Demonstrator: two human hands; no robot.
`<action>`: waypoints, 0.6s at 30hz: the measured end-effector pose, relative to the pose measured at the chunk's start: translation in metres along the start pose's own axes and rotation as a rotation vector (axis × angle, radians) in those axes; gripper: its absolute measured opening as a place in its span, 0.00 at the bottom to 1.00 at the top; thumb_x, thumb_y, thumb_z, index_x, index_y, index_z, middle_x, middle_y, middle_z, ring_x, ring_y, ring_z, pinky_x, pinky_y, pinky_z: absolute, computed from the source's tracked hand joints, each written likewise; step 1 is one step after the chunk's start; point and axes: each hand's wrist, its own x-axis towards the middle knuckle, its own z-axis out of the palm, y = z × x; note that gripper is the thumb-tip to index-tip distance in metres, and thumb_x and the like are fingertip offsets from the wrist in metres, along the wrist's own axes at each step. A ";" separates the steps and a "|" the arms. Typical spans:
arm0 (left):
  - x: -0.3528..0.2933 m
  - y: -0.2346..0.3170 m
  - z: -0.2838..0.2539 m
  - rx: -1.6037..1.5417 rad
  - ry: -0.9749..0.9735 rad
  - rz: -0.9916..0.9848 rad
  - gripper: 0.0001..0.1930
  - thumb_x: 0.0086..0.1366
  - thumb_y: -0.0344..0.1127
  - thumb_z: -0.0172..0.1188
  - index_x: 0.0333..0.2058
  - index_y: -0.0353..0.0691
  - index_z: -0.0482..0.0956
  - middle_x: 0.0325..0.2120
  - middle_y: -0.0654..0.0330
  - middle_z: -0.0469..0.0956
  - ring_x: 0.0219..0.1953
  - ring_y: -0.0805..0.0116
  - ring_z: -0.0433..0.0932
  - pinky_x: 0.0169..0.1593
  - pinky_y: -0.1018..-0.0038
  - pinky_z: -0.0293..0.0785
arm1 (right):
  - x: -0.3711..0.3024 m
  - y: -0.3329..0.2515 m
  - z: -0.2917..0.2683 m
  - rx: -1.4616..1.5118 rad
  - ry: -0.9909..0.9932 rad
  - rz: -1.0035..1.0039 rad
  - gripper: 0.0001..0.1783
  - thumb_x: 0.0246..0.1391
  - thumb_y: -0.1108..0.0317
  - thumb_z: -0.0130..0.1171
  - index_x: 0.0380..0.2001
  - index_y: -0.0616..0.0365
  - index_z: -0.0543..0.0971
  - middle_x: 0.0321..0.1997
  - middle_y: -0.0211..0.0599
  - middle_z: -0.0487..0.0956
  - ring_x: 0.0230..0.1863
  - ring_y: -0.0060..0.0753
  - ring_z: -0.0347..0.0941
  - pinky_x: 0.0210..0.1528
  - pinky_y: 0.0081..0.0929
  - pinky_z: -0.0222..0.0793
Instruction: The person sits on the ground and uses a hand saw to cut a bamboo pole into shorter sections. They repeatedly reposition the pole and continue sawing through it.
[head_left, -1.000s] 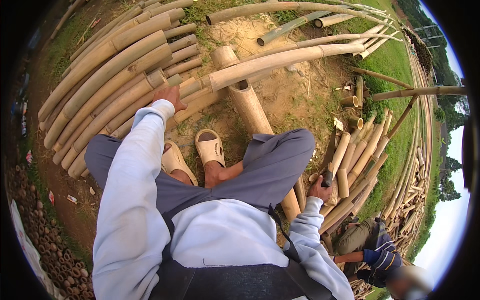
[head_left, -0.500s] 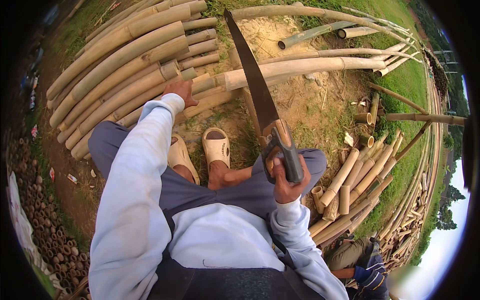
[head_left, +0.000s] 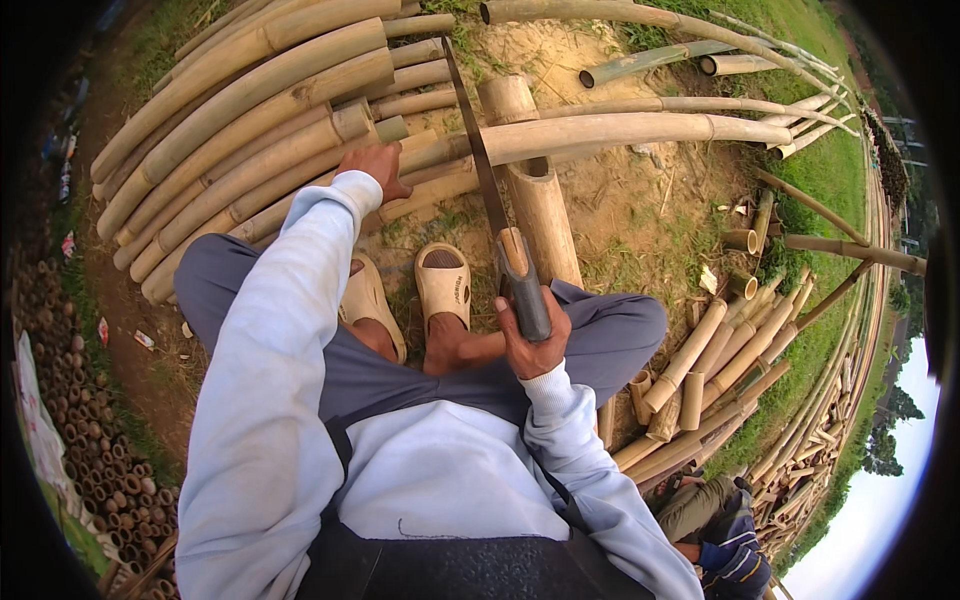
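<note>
While the person sits out in the open on bare sandy earth with patches of grass, the right hand is wrapped tight around the dark handle of a handsaw, fingers fully closed on it. That long narrow blade runs up and away from the hand, and its upper part lies across a long pale bamboo pole that stretches off to the right. Over on the other side, the left hand is pressed down flat on the near end of that same run of bamboo, palm down, fingers spread over the pole rather than curled around it. A short thick bamboo log lies under the pole, just right of the blade, pointing back towards the person's knees. Two feet in beige sandals rest on the ground between the legs, close to the saw handle. Up left, a big stack of long bamboo poles lies side by side. Down right, a heap of short cut bamboo pieces sits beside the right knee. Green grass spreads to the right, with more poles curving along the edge. Another person crouches low at the bottom right.
</note>
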 end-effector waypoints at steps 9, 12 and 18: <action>-0.002 0.000 -0.003 -0.032 -0.050 0.008 0.31 0.51 0.51 0.74 0.51 0.39 0.80 0.41 0.46 0.85 0.49 0.46 0.83 0.54 0.54 0.78 | 0.003 -0.007 0.003 0.107 0.018 0.093 0.09 0.59 0.71 0.69 0.37 0.64 0.80 0.25 0.31 0.77 0.28 0.18 0.68 0.32 0.25 0.68; 0.001 0.006 -0.007 -0.034 -0.048 0.030 0.31 0.52 0.51 0.74 0.50 0.39 0.80 0.41 0.46 0.85 0.49 0.46 0.83 0.54 0.53 0.78 | 0.054 0.007 0.018 0.022 -0.012 0.062 0.09 0.60 0.71 0.69 0.39 0.65 0.80 0.26 0.30 0.77 0.29 0.17 0.68 0.33 0.23 0.68; -0.004 -0.007 0.001 -0.034 -0.033 -0.008 0.32 0.52 0.52 0.73 0.51 0.39 0.79 0.43 0.46 0.85 0.50 0.46 0.83 0.54 0.54 0.78 | -0.041 -0.034 -0.022 -0.010 -0.054 0.106 0.12 0.60 0.77 0.65 0.47 0.64 0.82 0.31 0.34 0.82 0.35 0.19 0.75 0.41 0.23 0.72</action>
